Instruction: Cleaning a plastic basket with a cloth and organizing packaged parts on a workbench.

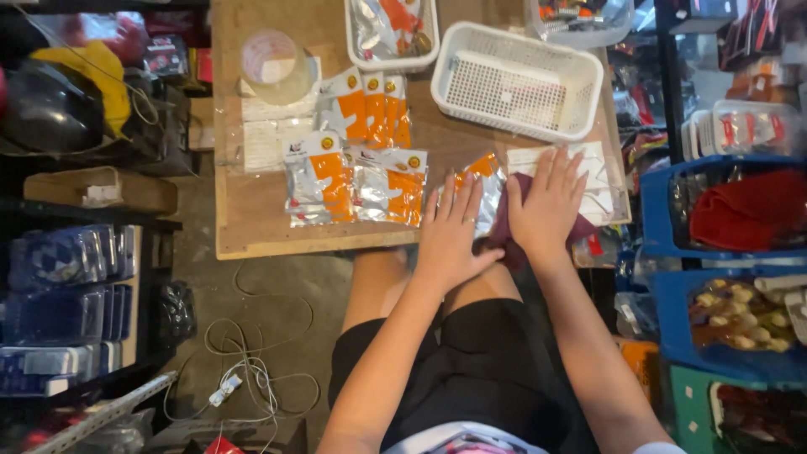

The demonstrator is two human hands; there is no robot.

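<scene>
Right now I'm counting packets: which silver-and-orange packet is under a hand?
The packet at the table's near edge, beneath the left hand; the others lie untouched in rows farther left.

Hidden and cropped regions, located relative to the white basket point(517, 80). Just below it, the left hand point(450, 231) covers most of a silver-and-orange packet point(486, 181); the right hand point(546, 206) conceals much of a maroon cloth point(504, 227) and part of a flat white pack point(593, 168). To its left, a smaller white tray point(391, 34) is cut by the top edge. To its upper right, a clear tub point(580, 21) is likewise cropped, its contents too small to identify.
</scene>
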